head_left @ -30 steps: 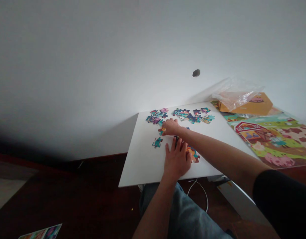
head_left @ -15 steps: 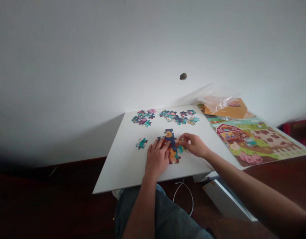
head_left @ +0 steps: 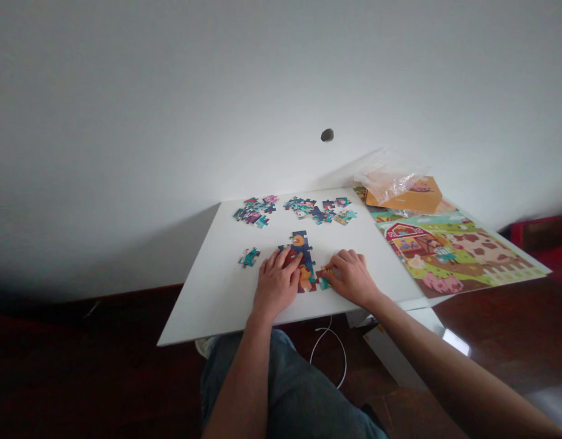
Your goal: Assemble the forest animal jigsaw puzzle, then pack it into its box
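Note:
My left hand [head_left: 275, 281] lies flat with fingers spread, pressing on the left part of a joined section of jigsaw puzzle [head_left: 302, 244]. That section is dark blue with orange and brown figures; my fingers cover some of it. At its lower right, my right hand [head_left: 353, 277] has its fingers bent over a teal and green puzzle piece [head_left: 324, 283], mostly hidden under them. The piece lies against the section's edge; whether it is locked in I cannot tell. To the left of my left hand rests a loose teal puzzle piece [head_left: 249, 256].
Two loose groups of puzzle pieces, a left pile [head_left: 256, 211] and a right pile [head_left: 320, 210], lie at the back of the white table [head_left: 208, 292]. On the right are a farm picture sheet [head_left: 468, 250], an orange card [head_left: 413, 198] and a clear plastic bag [head_left: 386, 174].
My right hand has moved slightly lower along the section's right side, bringing the piece down and turning palm-down over it. My left hand stays on the section. The whole view has shifted a little.

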Demonstrator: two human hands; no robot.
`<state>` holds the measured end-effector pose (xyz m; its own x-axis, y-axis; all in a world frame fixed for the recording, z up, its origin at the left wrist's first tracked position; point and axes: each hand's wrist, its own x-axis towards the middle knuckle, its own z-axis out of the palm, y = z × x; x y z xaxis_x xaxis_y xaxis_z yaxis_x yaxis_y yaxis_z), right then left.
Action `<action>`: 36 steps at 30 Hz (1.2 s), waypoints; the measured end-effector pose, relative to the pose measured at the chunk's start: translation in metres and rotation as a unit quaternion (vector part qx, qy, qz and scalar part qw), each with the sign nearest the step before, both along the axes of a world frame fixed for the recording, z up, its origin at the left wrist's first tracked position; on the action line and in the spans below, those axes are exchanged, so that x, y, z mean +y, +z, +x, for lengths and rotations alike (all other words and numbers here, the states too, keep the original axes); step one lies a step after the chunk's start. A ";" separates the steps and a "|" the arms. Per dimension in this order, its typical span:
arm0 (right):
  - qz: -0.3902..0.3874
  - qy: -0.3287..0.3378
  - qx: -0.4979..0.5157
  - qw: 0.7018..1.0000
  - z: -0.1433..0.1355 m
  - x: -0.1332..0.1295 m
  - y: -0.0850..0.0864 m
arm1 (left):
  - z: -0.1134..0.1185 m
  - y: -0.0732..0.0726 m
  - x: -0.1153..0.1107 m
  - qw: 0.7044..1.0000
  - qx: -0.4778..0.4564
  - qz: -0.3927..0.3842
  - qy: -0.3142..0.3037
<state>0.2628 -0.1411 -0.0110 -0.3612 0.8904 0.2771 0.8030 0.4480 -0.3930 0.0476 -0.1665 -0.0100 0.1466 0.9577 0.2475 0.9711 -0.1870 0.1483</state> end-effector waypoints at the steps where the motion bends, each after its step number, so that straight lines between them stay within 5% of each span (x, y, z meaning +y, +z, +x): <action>1: 0.000 0.002 -0.005 1.000 0.000 0.000 -0.001 | 0.001 0.001 -0.001 1.000 0.004 0.000 0.003; 9: -0.016 0.012 0.012 1.000 -0.001 0.000 0.002 | 0.008 0.001 -0.005 0.999 0.040 -0.014 0.012; 16: -0.033 0.098 0.015 0.995 0.006 -0.001 0.006 | 0.007 -0.002 -0.003 0.999 0.039 -0.017 0.014; 26: -0.039 0.084 0.071 0.993 0.006 0.003 -0.001 | 0.007 -0.003 -0.003 0.999 0.025 -0.011 0.016; 36: -0.072 0.191 0.052 0.978 0.021 0.007 0.015 | 0.007 -0.002 -0.002 1.000 0.021 -0.018 0.015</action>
